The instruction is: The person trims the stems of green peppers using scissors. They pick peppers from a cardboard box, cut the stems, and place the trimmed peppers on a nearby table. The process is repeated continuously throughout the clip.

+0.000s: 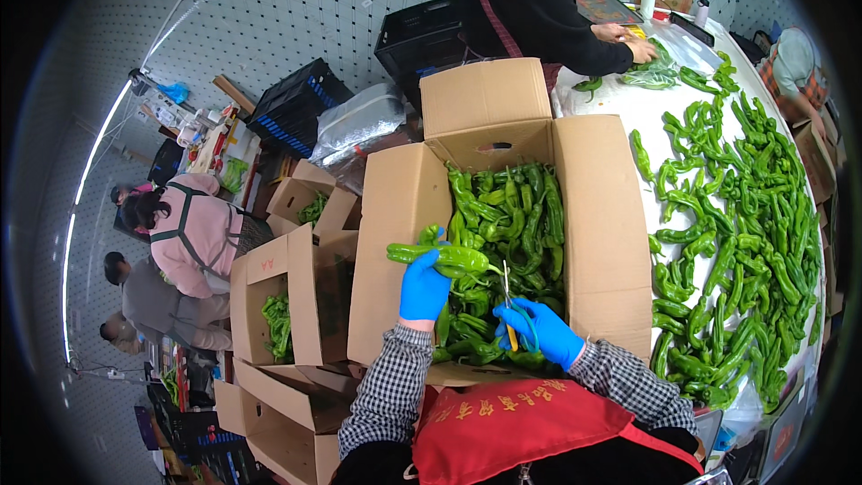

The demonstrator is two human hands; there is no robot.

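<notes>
My left hand (424, 289), in a blue glove, grips a long green pepper (441, 258) that lies sideways over the box. A second, shorter green pepper (429, 235) shows just behind it at my fingers. In my blue-gloved right hand (549, 333) is a pair of scissors (506, 286) with teal and orange handles, the blades pointing away from me beside the stem end of the long pepper. Whether the blades touch the stem I cannot tell. Below both hands an open cardboard box (606, 229) holds many green peppers (532, 209).
On the right, a white table (606, 104) carries a wide spread of loose green peppers (747, 242). Across it a person (525, 13) handles bagged peppers (653, 67). More open cartons (269, 269) stand at left, with black crates (300, 108) beyond and other people (195, 236) farther off.
</notes>
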